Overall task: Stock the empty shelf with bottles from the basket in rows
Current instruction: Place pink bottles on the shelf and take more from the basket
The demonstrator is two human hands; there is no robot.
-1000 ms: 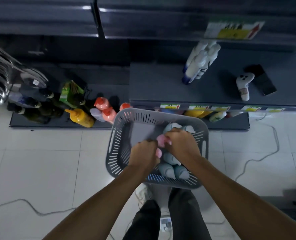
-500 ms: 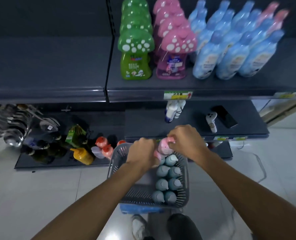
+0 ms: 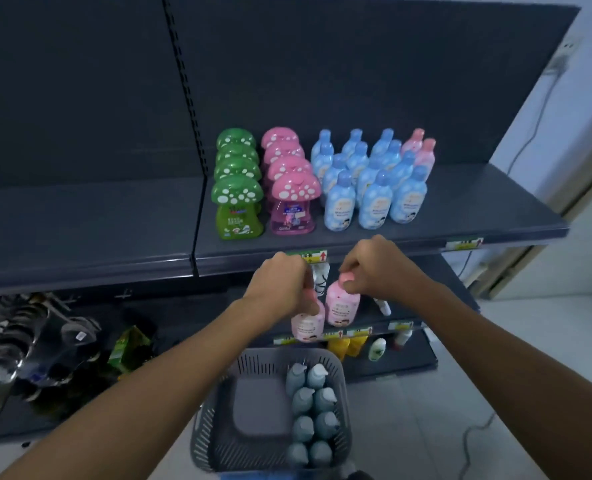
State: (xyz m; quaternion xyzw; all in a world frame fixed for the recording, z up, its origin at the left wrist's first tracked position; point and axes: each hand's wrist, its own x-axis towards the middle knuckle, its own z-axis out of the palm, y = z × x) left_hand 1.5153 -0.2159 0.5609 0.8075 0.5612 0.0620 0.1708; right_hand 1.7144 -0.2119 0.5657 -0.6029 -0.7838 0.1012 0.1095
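Note:
My left hand (image 3: pixel 280 282) grips the top of one pink bottle (image 3: pixel 307 323), and my right hand (image 3: pixel 377 268) pinches the cap of a second pink bottle (image 3: pixel 342 306). Both bottles hang side by side in the air, just below the front edge of the dark shelf (image 3: pixel 461 202). On that shelf stand rows of green mushroom bottles (image 3: pixel 237 206), pink mushroom bottles (image 3: pixel 293 202), blue bottles (image 3: pixel 374 199) and two pink bottles (image 3: pixel 422 150) at the back right. The grey basket (image 3: pixel 211 427) below my arms holds several grey-blue bottles (image 3: pixel 310 417) along its right side.
The shelf section to the left (image 3: pixel 80 220) is bare. Lower shelves carry metal utensils (image 3: pixel 7 341), a green carton (image 3: pixel 128 348), yellow packs (image 3: pixel 346 344) and a small white bottle (image 3: pixel 377 349). A cable (image 3: pixel 474 441) lies on the tiled floor at right.
Both hands rose out of the basket, each lifting a pink bottle up toward the shelf edge. The view tilted upward from the basket to the stocked shelf.

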